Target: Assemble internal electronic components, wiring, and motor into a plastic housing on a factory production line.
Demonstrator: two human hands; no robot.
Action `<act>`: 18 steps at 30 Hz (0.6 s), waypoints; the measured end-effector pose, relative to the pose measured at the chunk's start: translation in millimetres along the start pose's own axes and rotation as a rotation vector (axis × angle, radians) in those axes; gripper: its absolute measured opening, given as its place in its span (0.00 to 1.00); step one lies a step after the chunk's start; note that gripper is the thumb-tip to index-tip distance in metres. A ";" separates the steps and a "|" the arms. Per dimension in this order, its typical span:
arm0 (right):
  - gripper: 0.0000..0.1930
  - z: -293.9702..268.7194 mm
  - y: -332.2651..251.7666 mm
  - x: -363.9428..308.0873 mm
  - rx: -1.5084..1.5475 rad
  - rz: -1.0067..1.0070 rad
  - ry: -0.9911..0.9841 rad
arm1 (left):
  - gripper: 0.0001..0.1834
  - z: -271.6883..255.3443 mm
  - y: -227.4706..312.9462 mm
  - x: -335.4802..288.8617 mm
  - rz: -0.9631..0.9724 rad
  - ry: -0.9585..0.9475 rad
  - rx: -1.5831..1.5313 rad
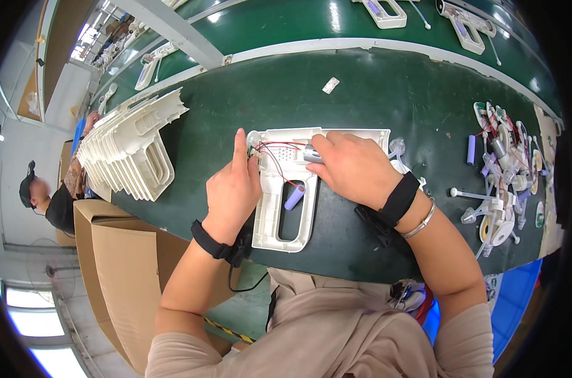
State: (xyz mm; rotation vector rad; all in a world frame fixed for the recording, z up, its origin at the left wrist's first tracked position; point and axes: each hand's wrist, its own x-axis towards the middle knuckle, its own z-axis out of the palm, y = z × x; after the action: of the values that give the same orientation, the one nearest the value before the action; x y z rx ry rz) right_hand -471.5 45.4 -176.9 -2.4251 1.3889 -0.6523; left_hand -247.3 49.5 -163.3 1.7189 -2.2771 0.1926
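A white plastic half-shell [259, 217] with a looped handle lies open side up on the green bench in front of me. My right hand [356, 165] grips a silver cylindrical motor [311, 153] at the shell's upper middle, thumb and fingers around it. At the shell's upper left end, my left hand [230, 189] has its index finger stretched upward and its thumb bent against a small circuit board [252, 152], beside a round white piece [253, 137]. Red and black wires run from there to the motor and to a purple battery cell [295, 197] lying across the handle opening.
Nested white half-shells [131, 151] stand in a row at left. Wired motors, cells and white parts form a pile [503, 176] at right. A small white piece [331, 85] lies farther back. A cardboard box [125, 271] and another person [59, 205] are at left.
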 end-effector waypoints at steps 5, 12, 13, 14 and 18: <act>0.14 3.8 -1.1 -0.8 -0.007 -0.001 0.036 | 0.28 9.0 -6.8 0.4 0.066 -0.030 -0.038; 0.14 4.4 -2.3 -0.4 -0.043 -0.038 0.061 | 0.28 1.2 -22.7 1.7 0.098 -0.176 -0.245; 0.14 5.8 -1.3 -0.3 -0.042 -0.048 0.089 | 0.28 0.4 -24.5 2.5 0.093 -0.170 -0.246; 0.14 6.9 -0.8 -1.6 -0.041 -0.053 0.114 | 0.28 0.9 -25.2 4.2 0.121 -0.182 -0.239; 0.14 3.9 0.5 -2.4 -0.035 -0.020 0.057 | 0.29 -6.8 -23.2 11.3 0.097 -0.296 -0.253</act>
State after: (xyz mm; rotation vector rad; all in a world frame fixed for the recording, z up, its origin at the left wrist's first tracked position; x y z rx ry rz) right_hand -470.9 47.3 -181.1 -2.4689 1.4103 -0.7139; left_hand -226.9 34.4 -154.9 1.5949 -2.4637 -0.3400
